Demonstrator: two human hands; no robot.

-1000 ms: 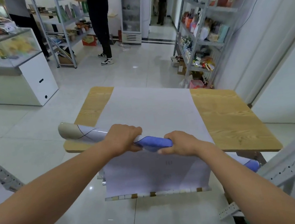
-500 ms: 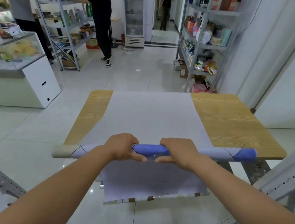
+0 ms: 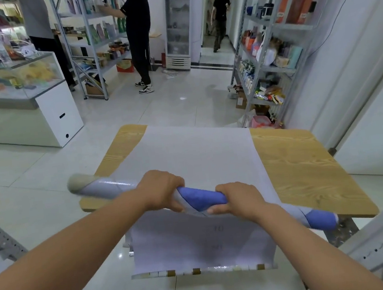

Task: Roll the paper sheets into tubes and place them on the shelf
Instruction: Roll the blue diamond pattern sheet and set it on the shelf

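Both hands closed round the paper tube [image 3: 201, 196]: left hand [image 3: 161, 190] fingers curled over the top, right hand [image 3: 238, 199] likewise, just beside it, with a short blue stretch of tube bare between them. Tube tilted, one end out left of the left fingers, other end past the right wrist. Flat sheet [image 3: 198, 153] on the table [image 3: 304, 169] beyond the fingers, near edge hanging below them

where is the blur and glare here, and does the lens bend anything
Head view: the rolled tube is motion-smeared at its left end, while the left hand and right hand look sharp; head view: small glare spots on the floor; head view: the wide lens makes the right shelf rack lean.
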